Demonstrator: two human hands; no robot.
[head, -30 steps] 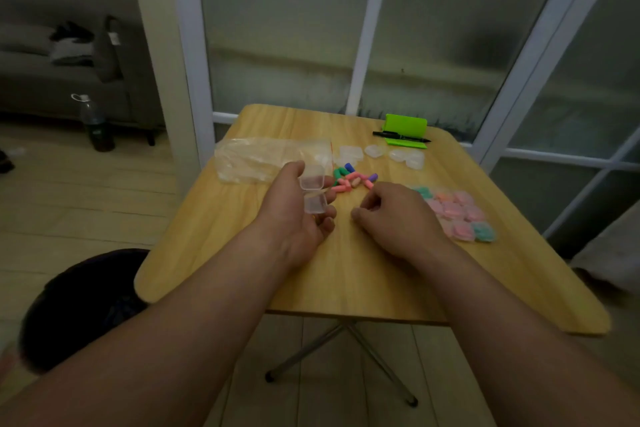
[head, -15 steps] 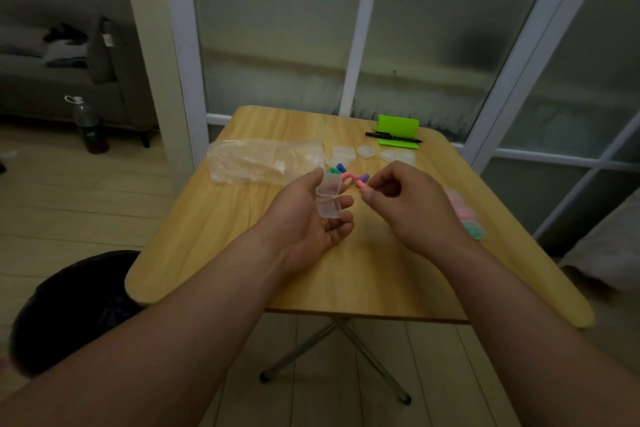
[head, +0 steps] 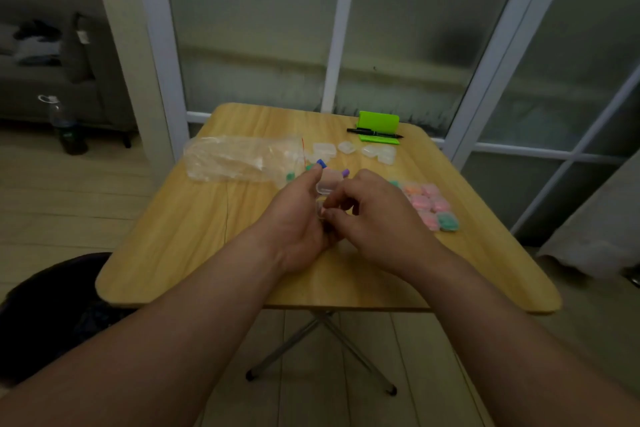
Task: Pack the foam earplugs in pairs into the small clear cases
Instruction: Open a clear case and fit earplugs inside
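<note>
Nearest us, a dark bin [head: 52, 315] sits on the plank floor beside the wooden table [head: 180, 246]. Over the tabletop our left hand [head: 298, 218] grips an open clear case [head: 327, 185]. Our right hand [head: 377, 218], fingers curled, pinches a pink earplug [head: 323, 211] at the case's lower half (small and dim there). Beyond lie loose earplugs [head: 320, 163], a plastic bag [head: 239, 159], filled cases [head: 429, 206] at right, empty cases [head: 377, 152], then a green stand [head: 379, 121] with a pen [head: 374, 133]. Frosted glass doors [head: 259, 28] close the room, with a grey sofa [head: 52, 80] and a bottle [head: 65, 128] far left.
</note>
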